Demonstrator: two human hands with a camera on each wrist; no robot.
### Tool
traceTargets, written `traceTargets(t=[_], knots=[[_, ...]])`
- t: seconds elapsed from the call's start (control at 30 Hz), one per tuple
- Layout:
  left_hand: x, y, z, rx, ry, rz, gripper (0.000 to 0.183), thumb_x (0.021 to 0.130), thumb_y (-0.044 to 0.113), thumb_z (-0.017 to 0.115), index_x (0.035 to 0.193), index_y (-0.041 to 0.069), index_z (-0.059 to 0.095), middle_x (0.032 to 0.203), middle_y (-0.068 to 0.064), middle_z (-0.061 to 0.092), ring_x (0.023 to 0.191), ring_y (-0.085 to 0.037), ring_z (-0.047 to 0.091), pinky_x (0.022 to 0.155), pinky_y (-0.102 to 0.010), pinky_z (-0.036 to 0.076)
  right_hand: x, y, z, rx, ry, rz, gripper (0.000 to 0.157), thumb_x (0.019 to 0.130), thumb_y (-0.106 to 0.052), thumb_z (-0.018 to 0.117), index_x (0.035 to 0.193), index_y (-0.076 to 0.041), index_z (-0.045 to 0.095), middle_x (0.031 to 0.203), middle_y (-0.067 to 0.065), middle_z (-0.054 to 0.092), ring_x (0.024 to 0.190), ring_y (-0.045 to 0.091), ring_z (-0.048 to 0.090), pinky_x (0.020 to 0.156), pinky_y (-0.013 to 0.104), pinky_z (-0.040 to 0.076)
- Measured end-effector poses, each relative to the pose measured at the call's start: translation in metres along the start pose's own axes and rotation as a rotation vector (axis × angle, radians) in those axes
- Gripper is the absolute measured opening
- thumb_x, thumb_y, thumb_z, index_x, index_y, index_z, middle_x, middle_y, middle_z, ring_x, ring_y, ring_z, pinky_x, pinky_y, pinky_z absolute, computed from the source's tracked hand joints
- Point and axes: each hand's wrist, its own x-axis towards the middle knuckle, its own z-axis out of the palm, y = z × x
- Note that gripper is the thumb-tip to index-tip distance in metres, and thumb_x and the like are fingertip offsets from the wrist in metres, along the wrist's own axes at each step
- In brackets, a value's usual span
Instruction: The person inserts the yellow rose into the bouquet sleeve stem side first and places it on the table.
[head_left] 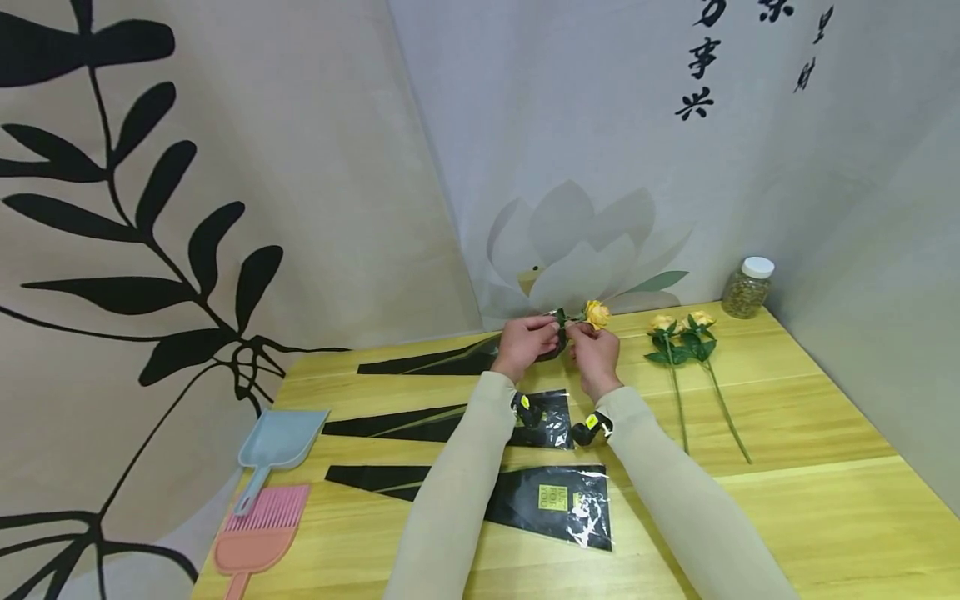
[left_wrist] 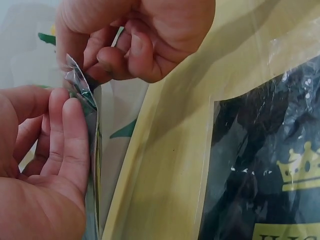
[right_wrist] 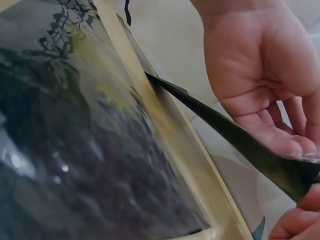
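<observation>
Left hand [head_left: 527,343]: we find black sleeve [head_left: 471,360] gripped near the table's [head_left: 802,417] far edge.
Right hand [head_left: 597,357]: yellow rose [head_left: 597,314] pinched.

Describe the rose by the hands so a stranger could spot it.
Along the far edge of the wooden table, find the left hand and right hand, close together. The yellow rose is the bloom beside them; the other two roses lie together farther right.

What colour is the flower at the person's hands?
Yellow; the flower shows best in the head view.
</observation>
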Motion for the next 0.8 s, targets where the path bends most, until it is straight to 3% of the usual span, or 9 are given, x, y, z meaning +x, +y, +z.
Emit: traceTargets(t=[0.13, 0.4, 0.5, 0.67, 0.8], knots=[[0.0000, 0.0007, 0.0005, -0.004, -0.012, 0.009, 0.029, 0.100, 0.015, 0.075, 0.126, 0.003, 0.077, 0.110, -0.012, 0.080, 0.080, -0.009, 0.073, 0.078, -0.025, 0.065, -0.0007, 0.0012, 0.0019, -0.005, -0.017, 0.010, 0.014, 0.098, -0.017, 0.076, 0.090, -0.011, 0.068, 0.066, -0.011, 0.059, 0.051, 0.004, 0.049, 0.043, 0.019, 0.039], [-0.0002, -0.0006, -0.0016, -0.003, -0.010, 0.002, 0.029, 0.100, 0.016, 0.075, 0.126, 0.003, 0.078, 0.108, -0.010, 0.080, 0.080, -0.009, 0.074, 0.079, -0.025, 0.065, -0.0012, 0.0009, 0.0042, 0.028, -0.032, 0.068, 0.011, 0.097, -0.015, 0.075, 0.088, -0.013, 0.070, 0.072, -0.009, 0.069, 0.049, 0.005, 0.057, 0.044, 0.019, 0.044], [-0.0005, -0.0017, -0.0033, -0.006, -0.009, -0.011, 0.026, 0.100, 0.015, 0.075, 0.124, 0.005, 0.079, 0.107, -0.011, 0.080, 0.080, -0.009, 0.074, 0.078, -0.025, 0.065, -0.0002, 0.0005, 0.0042, 0.047, -0.053, 0.095, 0.011, 0.102, -0.021, 0.072, 0.098, -0.011, 0.069, 0.078, -0.008, 0.075, 0.048, 0.005, 0.058, 0.043, 0.020, 0.044], [-0.0006, -0.0020, -0.0059, -0.014, -0.011, -0.016, 0.024, 0.100, 0.015, 0.075, 0.122, 0.008, 0.080, 0.109, -0.013, 0.080, 0.079, -0.009, 0.074, 0.079, -0.027, 0.066, 0.0006, -0.0021, 0.0031, 0.045, -0.071, 0.132, 0.030, 0.106, -0.035, 0.065, 0.120, -0.009, 0.065, 0.095, -0.003, 0.079, 0.051, 0.004, 0.058, 0.043, 0.020, 0.042], [-0.0016, -0.0010, -0.0063, -0.006, -0.008, -0.011, 0.024, 0.100, 0.015, 0.076, 0.122, 0.007, 0.080, 0.109, -0.013, 0.080, 0.079, -0.010, 0.074, 0.079, -0.028, 0.066, 0.0007, -0.0034, 0.0035, 0.058, -0.047, 0.132, 0.036, 0.107, -0.037, 0.064, 0.122, -0.004, 0.067, 0.104, 0.003, 0.077, 0.053, 0.003, 0.057, 0.044, 0.019, 0.041]])
